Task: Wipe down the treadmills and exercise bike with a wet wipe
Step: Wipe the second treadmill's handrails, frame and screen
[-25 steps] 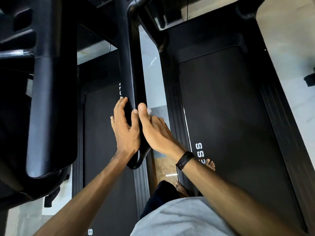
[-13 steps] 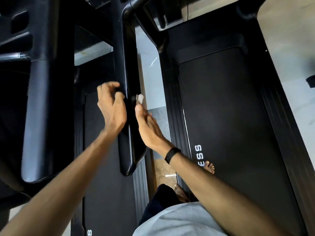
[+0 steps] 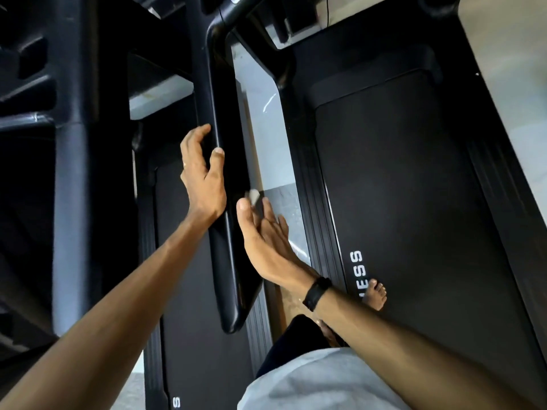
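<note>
Only a small pale corner of the white wet wipe point(image 3: 253, 195) showed above the right hand point(image 3: 263, 241); the rest lay hidden behind its palm and fingers, so the grip could not be read. The left hand point(image 3: 201, 176) hid its fingertips behind the glossy black treadmill handrail point(image 3: 228, 232). The white lettering on the black treadmill belt point(image 3: 414, 202) was partly covered by the right forearm. Both forearms ran off the bottom edge.

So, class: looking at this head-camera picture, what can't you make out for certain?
- Wet wipe: only a small white corner shows above the right hand.
- Left hand: fingertips hidden behind the handrail.
- Belt lettering: partly covered by the right forearm.
</note>
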